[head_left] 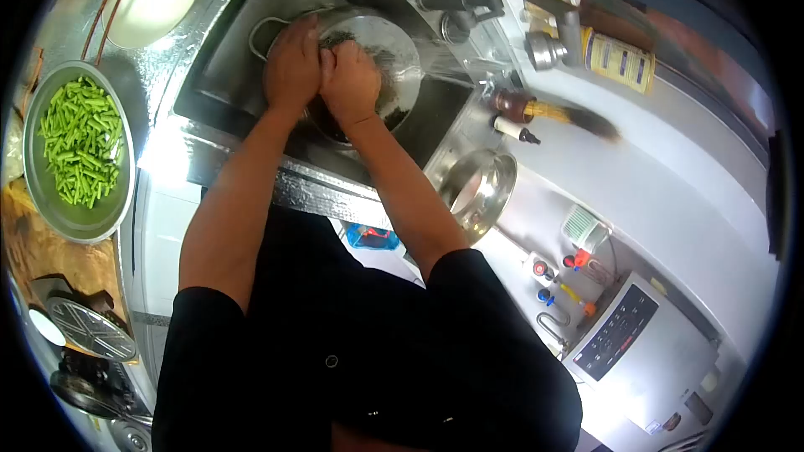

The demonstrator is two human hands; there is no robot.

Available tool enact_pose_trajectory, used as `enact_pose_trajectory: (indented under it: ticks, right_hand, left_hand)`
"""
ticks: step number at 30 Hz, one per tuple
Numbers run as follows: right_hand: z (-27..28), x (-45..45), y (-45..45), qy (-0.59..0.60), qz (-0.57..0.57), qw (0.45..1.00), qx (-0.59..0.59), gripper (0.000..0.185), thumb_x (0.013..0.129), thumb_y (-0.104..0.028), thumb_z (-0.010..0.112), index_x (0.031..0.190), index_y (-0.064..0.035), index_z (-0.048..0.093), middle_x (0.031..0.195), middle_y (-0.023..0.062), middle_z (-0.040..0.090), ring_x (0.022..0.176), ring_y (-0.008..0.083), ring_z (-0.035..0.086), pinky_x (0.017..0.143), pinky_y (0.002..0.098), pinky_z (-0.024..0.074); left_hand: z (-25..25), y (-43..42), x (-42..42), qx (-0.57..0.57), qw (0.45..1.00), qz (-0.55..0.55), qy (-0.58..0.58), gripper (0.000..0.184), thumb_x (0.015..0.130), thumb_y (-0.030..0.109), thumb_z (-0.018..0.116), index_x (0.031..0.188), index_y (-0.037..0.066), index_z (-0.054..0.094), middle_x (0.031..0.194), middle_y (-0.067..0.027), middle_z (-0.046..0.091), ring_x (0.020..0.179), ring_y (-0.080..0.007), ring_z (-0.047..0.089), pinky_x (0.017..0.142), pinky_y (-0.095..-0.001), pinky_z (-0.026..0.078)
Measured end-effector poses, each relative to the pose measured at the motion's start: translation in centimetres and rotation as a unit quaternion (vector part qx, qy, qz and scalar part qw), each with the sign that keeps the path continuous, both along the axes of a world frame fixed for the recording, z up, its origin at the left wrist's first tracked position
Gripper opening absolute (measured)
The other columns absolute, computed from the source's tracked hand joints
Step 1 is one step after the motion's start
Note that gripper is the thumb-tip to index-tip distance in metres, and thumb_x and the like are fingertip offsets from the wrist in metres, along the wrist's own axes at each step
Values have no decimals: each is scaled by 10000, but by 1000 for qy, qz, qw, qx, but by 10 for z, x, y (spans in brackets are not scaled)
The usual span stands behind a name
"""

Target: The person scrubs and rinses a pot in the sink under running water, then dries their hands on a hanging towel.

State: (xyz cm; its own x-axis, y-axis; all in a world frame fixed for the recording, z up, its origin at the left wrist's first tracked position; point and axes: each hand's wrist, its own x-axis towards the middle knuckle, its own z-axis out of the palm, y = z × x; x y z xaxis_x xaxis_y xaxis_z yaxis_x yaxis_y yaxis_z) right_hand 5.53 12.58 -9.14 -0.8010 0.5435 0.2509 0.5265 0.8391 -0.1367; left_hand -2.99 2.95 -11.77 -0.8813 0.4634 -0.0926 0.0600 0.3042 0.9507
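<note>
Both my hands are over a round metal pot (402, 54) with a loop handle, which sits in the steel sink (226, 75). My left hand (295, 65) is on the pot's left side, its fingers drawn together. Against it is my right hand (350, 82), curled into a fist with the knuckles up. Whatever the fingers hold, if anything, is hidden beneath them. Dark, fine bits (385, 100) are scattered over the pale inside of the pot around my hands.
A grey faucet (536, 0) reaches over the sink's right side. Left of the sink stands a metal bowl (127, 176) of cut green beans (81, 141), beside a wooden board (59, 243). A brush (569, 115), a small bottle (515, 130) and a metal basin (502, 176) are at right.
</note>
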Motion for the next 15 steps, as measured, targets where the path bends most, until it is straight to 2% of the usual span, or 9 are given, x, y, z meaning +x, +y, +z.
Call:
enact_pose_trajectory:
  ticks: [3,4,5,7,8,9,11,13,15]
  right_hand:
    - [17,27,33,-43,-83,993,-68,265,937,-282,604,822,-45,574,784,193,640,708,384,647,638,517,514]
    - [19,38,56,-34,-137,988,-63,256,943,-276,597,829,-47,580,771,202,649,648,418,633,629,525,516]
    - [15,43,69,32,-205,971,-121,263,940,-296,603,868,-44,581,792,214,643,696,457,638,596,545,500]
    - [9,31,39,-3,-182,983,-22,254,942,-288,597,860,-48,582,741,207,644,658,450,640,571,544,497]
    - [4,29,20,-39,-89,994,-51,203,935,-242,603,854,-56,606,796,205,658,677,406,645,622,515,508]
    - [11,32,20,-37,-93,994,-50,203,935,-242,603,854,-56,606,796,205,658,677,406,645,622,515,508]
    - [26,36,28,-53,26,998,-38,187,927,-226,608,850,-56,612,796,202,646,693,402,639,629,510,506]
    - [21,32,68,-26,-156,986,-53,190,923,-217,608,833,-50,609,746,188,610,653,378,630,616,476,519]
    - [4,26,40,-36,-83,996,-5,181,926,-223,599,857,-57,620,769,171,641,679,349,656,608,455,525]
  left_hand:
    - [4,2,-7,-26,1000,-3,17,435,1040,304,396,1284,37,637,1332,-182,614,1264,-353,546,1092,-430,405]
    - [1,1,-4,-32,999,0,29,439,1041,309,393,1289,40,636,1336,-180,613,1265,-351,546,1091,-429,406]
    - [0,1,-2,-37,998,2,41,444,1042,315,390,1293,42,634,1340,-177,611,1266,-349,546,1091,-428,407]
    - [-3,2,-3,-44,999,-1,30,444,1041,323,395,1302,53,632,1346,-175,608,1268,-351,545,1091,-425,408]
    - [-4,2,-4,-50,998,-5,22,444,1040,331,400,1310,64,630,1352,-172,605,1270,-353,544,1090,-423,409]
    - [-6,3,-3,-48,998,-9,25,444,1040,331,400,1310,64,630,1352,-172,605,1270,-353,544,1090,-423,409]
    - [-10,4,-3,-35,999,-5,17,437,1039,361,414,1329,114,627,1363,-160,602,1270,-353,546,1075,-425,424]
    - [-4,5,-1,-53,999,5,9,433,1034,380,426,1329,138,630,1365,-147,604,1267,-350,550,1063,-427,434]
    - [-2,1,-1,-72,997,12,-1,429,1030,400,438,1328,161,634,1367,-134,606,1265,-347,553,1051,-429,444]
